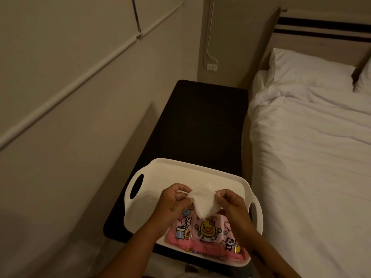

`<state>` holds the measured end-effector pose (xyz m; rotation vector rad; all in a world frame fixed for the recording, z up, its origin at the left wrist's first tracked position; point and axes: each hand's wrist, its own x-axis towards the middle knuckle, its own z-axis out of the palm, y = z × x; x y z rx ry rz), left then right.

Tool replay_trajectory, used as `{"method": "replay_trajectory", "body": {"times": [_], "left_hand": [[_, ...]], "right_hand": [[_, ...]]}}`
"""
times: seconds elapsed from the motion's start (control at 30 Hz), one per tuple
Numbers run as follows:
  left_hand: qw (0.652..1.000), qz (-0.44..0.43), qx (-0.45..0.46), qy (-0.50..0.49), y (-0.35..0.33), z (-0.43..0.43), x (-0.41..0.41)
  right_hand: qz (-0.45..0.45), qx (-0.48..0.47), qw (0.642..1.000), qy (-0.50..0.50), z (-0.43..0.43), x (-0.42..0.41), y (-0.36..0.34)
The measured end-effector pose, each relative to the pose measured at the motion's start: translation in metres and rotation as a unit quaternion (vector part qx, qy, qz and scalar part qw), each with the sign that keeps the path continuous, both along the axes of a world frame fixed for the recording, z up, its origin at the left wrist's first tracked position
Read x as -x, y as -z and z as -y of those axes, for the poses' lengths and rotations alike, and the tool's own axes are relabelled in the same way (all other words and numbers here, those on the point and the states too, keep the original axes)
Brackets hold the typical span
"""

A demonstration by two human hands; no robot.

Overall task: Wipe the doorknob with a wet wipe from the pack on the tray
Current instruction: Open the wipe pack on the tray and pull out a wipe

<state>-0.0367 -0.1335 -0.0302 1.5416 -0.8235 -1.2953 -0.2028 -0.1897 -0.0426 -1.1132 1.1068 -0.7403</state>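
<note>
Both sets of fingers, left hand (176, 200) and right hand (233, 206), pinch the wet wipe (202, 203) by its edges, just above the pack (207, 232). Bare tray (166, 169) and dark surface (200, 121) stretch ahead of them. Pack lettering is blurry, maybe "BABY".

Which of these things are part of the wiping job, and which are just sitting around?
Part of the job: wet wipe, pinched between left hand and right hand; pink wet-wipe pack; white tray under it. The doorknob is not in view.

Just lying about: dark bedside table, bed, pillow, wall socket.

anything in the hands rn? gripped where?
Both: the left hand and the right hand pinch the wet wipe at its upper side edges.
</note>
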Motion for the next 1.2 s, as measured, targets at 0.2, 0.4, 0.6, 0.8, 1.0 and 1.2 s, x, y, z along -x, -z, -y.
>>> {"method": "replay_trajectory", "body": {"times": [0.2,0.4,0.6,0.8,1.0,1.2], "left_hand": [[0.999,-0.02,0.004,-0.026,0.0,0.011,0.004],[0.999,-0.033,0.028,-0.011,-0.008,0.018,0.009],[0.998,-0.042,0.04,0.011,-0.01,0.018,0.013],[0.998,-0.051,0.048,0.007,-0.01,0.015,0.013],[0.999,0.01,0.041,0.031,-0.009,0.013,0.004],[0.952,0.277,0.058,0.115,-0.004,0.019,0.004]], "right_hand": [[-0.019,-0.008,1.0,0.012,0.003,0.002,0.001],[-0.099,0.1,0.99,0.007,-0.001,0.004,-0.003],[-0.099,0.132,0.984,-0.061,-0.004,-0.001,-0.009],[-0.072,0.116,0.989,-0.061,-0.003,0.0,-0.009],[-0.075,0.098,0.992,-0.002,0.004,0.011,-0.01],[-0.118,0.133,0.984,-0.002,0.011,0.016,-0.013]]}}
